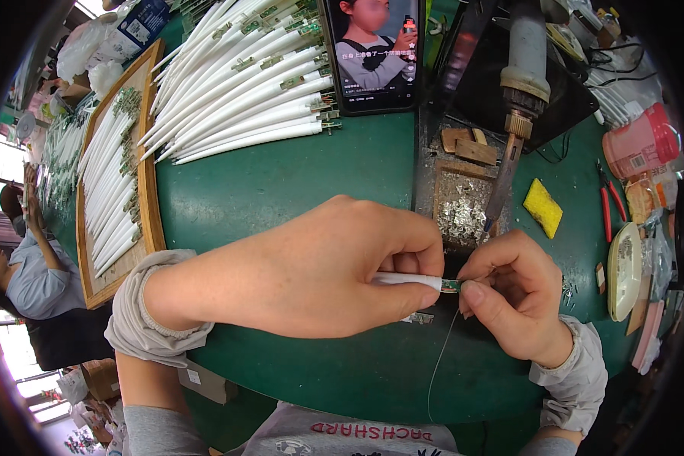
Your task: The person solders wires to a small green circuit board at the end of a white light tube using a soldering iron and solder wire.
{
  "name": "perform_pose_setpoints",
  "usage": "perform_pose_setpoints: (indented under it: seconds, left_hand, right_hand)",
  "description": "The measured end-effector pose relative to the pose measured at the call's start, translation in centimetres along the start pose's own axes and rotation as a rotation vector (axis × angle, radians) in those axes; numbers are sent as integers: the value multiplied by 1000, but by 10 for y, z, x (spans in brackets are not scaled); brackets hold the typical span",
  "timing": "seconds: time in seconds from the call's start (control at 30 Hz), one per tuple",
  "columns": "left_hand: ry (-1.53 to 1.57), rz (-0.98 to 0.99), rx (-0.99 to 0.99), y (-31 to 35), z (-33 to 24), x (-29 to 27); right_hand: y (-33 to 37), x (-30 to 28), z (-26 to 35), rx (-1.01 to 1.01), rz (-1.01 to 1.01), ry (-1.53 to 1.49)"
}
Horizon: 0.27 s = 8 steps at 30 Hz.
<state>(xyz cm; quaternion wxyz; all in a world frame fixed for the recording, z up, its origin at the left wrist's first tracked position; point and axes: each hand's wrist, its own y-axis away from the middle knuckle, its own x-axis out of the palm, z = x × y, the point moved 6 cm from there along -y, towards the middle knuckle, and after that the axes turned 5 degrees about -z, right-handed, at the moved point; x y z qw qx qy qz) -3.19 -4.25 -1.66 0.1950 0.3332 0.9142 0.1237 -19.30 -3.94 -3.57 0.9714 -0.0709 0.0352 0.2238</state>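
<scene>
My left hand (319, 266) is closed around a slim white tube (406, 279), held level over the table. From the tube's right end sticks out a small green circuit board (451, 286). My right hand (513, 292) pinches at the board's outer tip, thumb and forefinger together. A thin silvery wire (438, 357) trails from these fingers down toward the table's near edge; its upper end is hidden by the fingertips. Just above my right hand hangs the tip of a soldering iron (517, 129), pointing down over a tray of solder scraps (463, 216). Another small board (420, 318) lies under my left thumb.
White tubes with boards (243, 99) are fanned out at the far left, beside a wooden tray (159, 205) of more tubes. A phone (372, 57) stands at the back. Rightward lie a yellow sponge (543, 207), red-handled pliers (606, 201) and an oval dish (625, 270). Another person sits far left.
</scene>
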Motion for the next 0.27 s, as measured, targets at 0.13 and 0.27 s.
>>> perform_pose_setpoints:
  seconds: [0.13,0.27]
  left_hand:
    - [-31,-68,91,1,0,3]
    - [-37,-102,71,3,0,5]
  right_hand:
    - [-1,0,1,-34,32,28]
    - [-3,1,4,-153,71,125]
